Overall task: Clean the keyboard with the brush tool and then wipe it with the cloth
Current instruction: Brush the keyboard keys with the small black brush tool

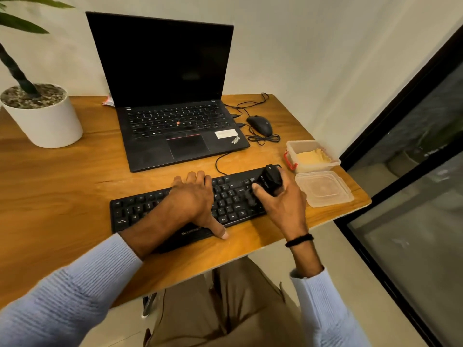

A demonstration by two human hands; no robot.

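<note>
"ThinkPad" is printed on the lower right corner of the laptop (150, 156). The keyboard (130, 211) carries a "Zebronics" logo on its front edge, and key legends such as "Alt" and "Tab". The print on the laptop's white sticker (226, 133) is too small to read.

Left hand (194, 199) laid flat, palm down, fingers straight, thumb spread, forearm reaching in from lower left, right hand (284, 201) curled round the brush tool (271, 180), black band at the wrist

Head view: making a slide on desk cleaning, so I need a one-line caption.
Left hand rests on the keyboard while the right hand grips the brush tool over its right-end keys.
</note>
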